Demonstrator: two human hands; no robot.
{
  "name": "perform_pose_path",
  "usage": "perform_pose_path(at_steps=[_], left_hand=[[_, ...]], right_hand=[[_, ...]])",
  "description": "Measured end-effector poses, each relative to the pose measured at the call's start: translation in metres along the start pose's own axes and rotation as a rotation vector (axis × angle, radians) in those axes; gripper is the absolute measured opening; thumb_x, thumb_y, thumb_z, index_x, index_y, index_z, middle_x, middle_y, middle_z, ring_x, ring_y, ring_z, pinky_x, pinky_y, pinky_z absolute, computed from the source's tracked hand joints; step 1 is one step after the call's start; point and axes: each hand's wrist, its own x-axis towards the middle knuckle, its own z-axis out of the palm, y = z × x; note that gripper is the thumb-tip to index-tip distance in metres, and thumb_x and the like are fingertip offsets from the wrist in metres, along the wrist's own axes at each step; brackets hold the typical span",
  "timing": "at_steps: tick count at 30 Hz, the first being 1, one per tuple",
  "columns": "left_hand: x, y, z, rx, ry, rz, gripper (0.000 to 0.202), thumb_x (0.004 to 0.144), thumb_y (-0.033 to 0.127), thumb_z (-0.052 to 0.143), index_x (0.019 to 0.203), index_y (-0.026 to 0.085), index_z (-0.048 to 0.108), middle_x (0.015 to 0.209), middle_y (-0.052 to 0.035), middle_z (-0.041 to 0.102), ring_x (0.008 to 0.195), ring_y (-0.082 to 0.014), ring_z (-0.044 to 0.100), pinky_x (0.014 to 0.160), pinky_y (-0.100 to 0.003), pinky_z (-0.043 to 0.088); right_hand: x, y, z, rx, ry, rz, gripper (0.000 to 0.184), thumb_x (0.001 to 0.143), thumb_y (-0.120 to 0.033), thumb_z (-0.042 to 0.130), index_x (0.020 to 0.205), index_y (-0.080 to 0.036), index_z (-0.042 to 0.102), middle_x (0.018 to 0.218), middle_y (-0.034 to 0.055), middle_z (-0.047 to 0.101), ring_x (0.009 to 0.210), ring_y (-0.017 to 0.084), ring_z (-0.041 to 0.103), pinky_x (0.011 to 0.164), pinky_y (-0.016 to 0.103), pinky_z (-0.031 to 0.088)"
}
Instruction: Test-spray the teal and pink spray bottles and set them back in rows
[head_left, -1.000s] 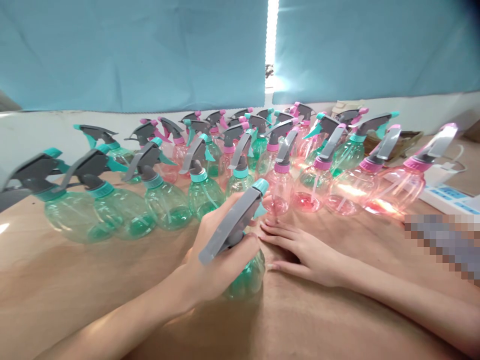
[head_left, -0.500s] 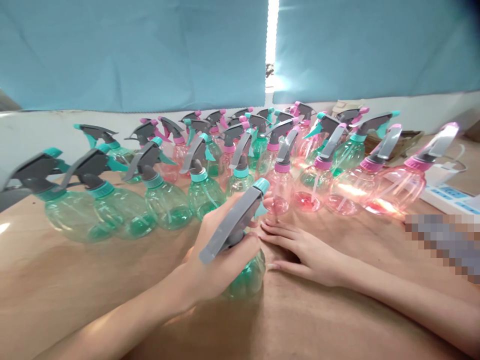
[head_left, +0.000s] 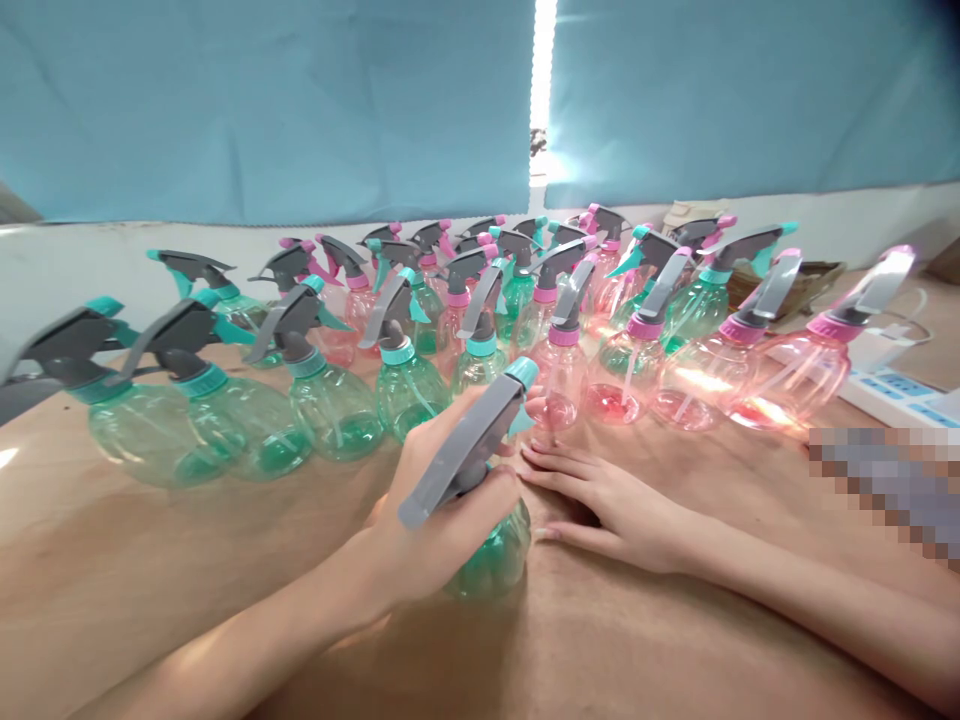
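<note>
My left hand [head_left: 442,500] is wrapped round the neck of a green spray bottle [head_left: 495,560]. That bottle stands on the wooden table [head_left: 637,640] and has a grey trigger head with a teal nozzle; some of its trigger and neck is hidden by my fingers. To its right, my right hand [head_left: 600,500] rests on the tabletop with fingers spread, holding nothing. Past my hands is a front row of spray bottles: green ones such as this bottle [head_left: 337,420] on the left, pink ones such as this bottle [head_left: 619,380] on the right.
Several more green and pink spray bottles crowd behind the front row. A white device with blue panels [head_left: 900,395] lies at the right edge, near a brown basket-like container [head_left: 806,290]. Blue curtains [head_left: 300,110] hang behind, with a bright gap between them.
</note>
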Motion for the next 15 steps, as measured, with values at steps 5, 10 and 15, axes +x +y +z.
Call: perform_pose_path(at_steps=[5,10,15], left_hand=[[-0.0005,-0.0015,0.0,0.014,0.008,-0.008,0.017,0.077,0.019,0.052,0.093,0.026,0.051,0.057,0.0097,0.041,0.044,-0.012,0.038,0.05,-0.028,0.039],[-0.001,-0.0028,0.0001,0.023,-0.007,-0.014,0.024,0.078,0.02,0.053,0.101,0.026,0.055,0.053,0.0099,0.043,0.044,-0.0134,0.042,0.051,-0.028,0.043],[-0.0017,-0.0038,0.0003,0.047,0.021,0.025,0.023,0.078,0.019,0.053,0.099,0.027,0.056,0.055,0.0089,0.047,0.044,-0.013,0.041,0.051,-0.028,0.042]], right_hand=[[0.0,-0.0008,-0.0006,-0.014,-0.015,0.01,0.065,0.094,-0.055,0.054,0.149,-0.024,0.041,0.154,0.0104,0.042,0.143,0.03,0.036,0.116,0.053,0.032],[-0.0006,0.0002,0.0004,0.001,0.006,-0.002,0.063,0.094,-0.054,0.055,0.149,-0.026,0.042,0.153,0.0096,0.043,0.142,0.031,0.037,0.116,0.054,0.033],[-0.0007,0.0005,0.0005,-0.008,-0.002,0.004,0.064,0.094,-0.054,0.055,0.149,-0.026,0.041,0.153,0.0094,0.042,0.142,0.031,0.037,0.116,0.054,0.033]])
